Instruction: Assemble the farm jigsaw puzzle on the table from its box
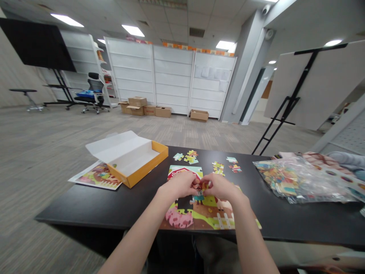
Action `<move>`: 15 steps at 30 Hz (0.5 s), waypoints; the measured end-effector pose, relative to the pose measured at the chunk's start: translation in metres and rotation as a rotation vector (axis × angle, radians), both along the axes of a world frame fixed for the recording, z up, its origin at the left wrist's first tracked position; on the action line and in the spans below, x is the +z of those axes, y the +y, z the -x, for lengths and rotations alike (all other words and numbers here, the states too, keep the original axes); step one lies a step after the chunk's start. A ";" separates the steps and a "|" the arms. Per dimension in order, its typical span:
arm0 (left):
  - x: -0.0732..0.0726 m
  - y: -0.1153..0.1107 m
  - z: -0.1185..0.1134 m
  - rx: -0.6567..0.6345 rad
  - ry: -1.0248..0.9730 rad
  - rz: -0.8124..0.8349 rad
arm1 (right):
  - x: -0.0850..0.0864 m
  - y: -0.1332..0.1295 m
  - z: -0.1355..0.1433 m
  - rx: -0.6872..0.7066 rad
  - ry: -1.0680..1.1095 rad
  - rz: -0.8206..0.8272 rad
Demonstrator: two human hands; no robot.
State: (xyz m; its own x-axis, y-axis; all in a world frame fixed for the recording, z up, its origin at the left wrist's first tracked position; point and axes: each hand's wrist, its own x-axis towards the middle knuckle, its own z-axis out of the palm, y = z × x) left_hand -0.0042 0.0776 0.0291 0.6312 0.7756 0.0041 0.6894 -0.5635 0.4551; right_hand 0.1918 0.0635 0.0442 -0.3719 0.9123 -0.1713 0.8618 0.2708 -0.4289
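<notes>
A partly assembled jigsaw puzzle (205,217) with a farm scene lies near the front edge of the black table. Over its upper middle, my left hand (182,184) and my right hand (219,185) meet with bent fingertips. Between them is a small puzzle piece (197,186) with reddish-brown print, pinched from both sides and partly hidden by the fingers. A dark gap in the puzzle shows just below my left hand, above a pink pig picture. Loose puzzle pieces (191,156) lie beyond the puzzle, and more loose pieces (218,168) sit behind my right hand.
An open yellow box (148,163) with a white lid stands at the left on a printed picture sheet (85,179). On the right lies a clear plastic bag (299,179) of colourful pieces, with rolled cloth behind it. Two more pieces (234,168) rest near the table's far edge.
</notes>
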 end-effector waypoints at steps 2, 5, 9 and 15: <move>0.000 -0.001 0.000 0.007 0.006 -0.009 | 0.000 0.000 0.000 -0.007 0.005 0.005; 0.003 -0.002 0.001 0.002 0.006 -0.003 | -0.003 0.003 0.000 -0.018 0.016 -0.001; 0.011 -0.006 0.002 -0.019 0.018 0.047 | -0.006 0.006 -0.001 -0.024 0.025 -0.009; 0.015 -0.008 0.001 -0.007 0.063 0.032 | 0.001 0.002 0.000 -0.061 0.027 0.075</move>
State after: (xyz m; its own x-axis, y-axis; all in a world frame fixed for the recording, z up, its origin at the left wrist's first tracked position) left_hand -0.0050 0.0698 0.0444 0.6351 0.7701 -0.0604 0.7131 -0.5545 0.4289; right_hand 0.1914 0.0655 0.0454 -0.3211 0.9186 -0.2303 0.8637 0.1843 -0.4692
